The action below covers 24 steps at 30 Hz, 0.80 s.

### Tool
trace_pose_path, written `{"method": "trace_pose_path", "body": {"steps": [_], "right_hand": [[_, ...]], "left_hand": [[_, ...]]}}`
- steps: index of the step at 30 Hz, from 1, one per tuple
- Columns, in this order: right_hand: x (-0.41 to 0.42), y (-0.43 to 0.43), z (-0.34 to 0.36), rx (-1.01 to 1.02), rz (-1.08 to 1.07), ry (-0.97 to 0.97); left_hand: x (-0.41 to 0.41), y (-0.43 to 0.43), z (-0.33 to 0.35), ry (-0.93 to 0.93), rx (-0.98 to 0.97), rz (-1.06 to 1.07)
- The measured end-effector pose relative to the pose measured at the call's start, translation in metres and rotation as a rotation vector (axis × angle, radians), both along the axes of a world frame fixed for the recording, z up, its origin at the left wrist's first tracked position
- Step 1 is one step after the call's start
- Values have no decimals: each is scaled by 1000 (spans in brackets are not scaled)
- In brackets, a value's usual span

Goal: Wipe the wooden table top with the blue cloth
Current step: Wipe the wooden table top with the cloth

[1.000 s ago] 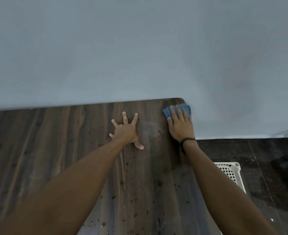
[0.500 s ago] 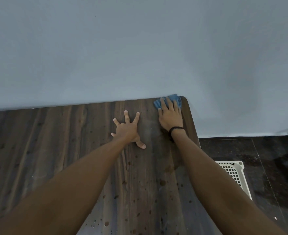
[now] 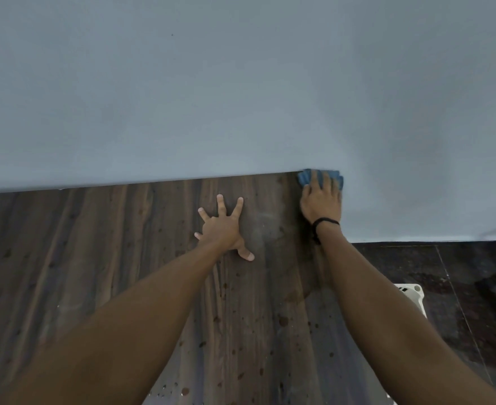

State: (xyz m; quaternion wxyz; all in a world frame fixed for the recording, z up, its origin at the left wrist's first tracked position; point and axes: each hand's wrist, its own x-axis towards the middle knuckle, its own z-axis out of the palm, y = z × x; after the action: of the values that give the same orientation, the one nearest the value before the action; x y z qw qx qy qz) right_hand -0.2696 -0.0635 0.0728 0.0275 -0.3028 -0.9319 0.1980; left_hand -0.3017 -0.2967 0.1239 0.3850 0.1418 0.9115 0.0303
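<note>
Nearest the camera, two bare forearms reached forward over the wooden table top (image 3: 118, 258), the left one crossing its middle and the right one running along its right edge toward the far right corner. Dark spots (image 3: 283, 320) freckled the boards between the two arms, short of that corner. Off the right edge, down on the dark floor (image 3: 460, 273) and nearer than the corner, a white slatted basket (image 3: 413, 295) showed only a corner of its rim past the right forearm. Farther out, the left hand (image 3: 222, 229) lay palm down on the wood, to the left of the corner and a little short of it, its fingers straight and fanned wide apart with the thumb stuck out toward the right arm; it held nothing. Past a black wristband (image 3: 324, 222), the right hand (image 3: 320, 200) rested palm down right at the corner, its fingers laid fairly straight and close together over the blue cloth (image 3: 304, 178), pressing it flat rather than pinching it. The cloth sat bunched under those fingertips on the corner itself, its blue edges peeking out to the left, ahead and to the right of the fingers, up against the grey-blue wall (image 3: 241, 83). That wall rose behind the table's far edge and filled everything beyond the corner.
</note>
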Motion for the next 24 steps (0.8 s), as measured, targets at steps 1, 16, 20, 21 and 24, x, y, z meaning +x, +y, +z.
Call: {"method": "trace_pose_path", "body": {"steps": [1, 16, 20, 21, 24], "right_hand": [[-2, 1, 0, 10, -39, -4], [-18, -27, -8, 28, 109, 1], [2, -7, -6, 22, 196, -53], [9, -8, -6, 34, 143, -73], [35, -34, -13, 94, 248, -63]], "left_hand": [[0, 1, 0, -7, -2, 4], [-3, 5, 1, -21, 1, -1], [-2, 3, 2, -15, -17, 1], [-2, 4, 2, -17, -16, 2], [-4, 5, 0, -23, -4, 9]]}}
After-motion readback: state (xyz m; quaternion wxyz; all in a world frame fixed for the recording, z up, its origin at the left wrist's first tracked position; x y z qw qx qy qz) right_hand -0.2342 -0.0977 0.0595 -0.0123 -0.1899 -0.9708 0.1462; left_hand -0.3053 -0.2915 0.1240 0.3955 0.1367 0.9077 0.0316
